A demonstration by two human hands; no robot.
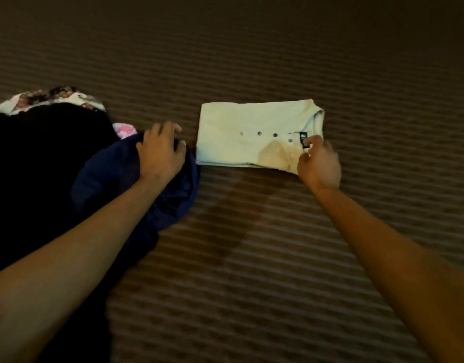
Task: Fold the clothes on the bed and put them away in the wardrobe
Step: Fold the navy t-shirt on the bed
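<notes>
Folded pale shirt (pixel 251 134) lies on the striped bed cover (pixel 278 244) — right hand (pixel 318 163) pinches its collar end; left of the shirt, left hand (pixel 160 150) grips a navy garment (pixel 136 189).

One folded pale polo shirt (pixel 247 137) lies right of centre. At the left, a heap holds one navy garment (pixel 136 184), one black garment (pixel 42 158) and one floral garment (pixel 60 96). Two hands are in view.
</notes>
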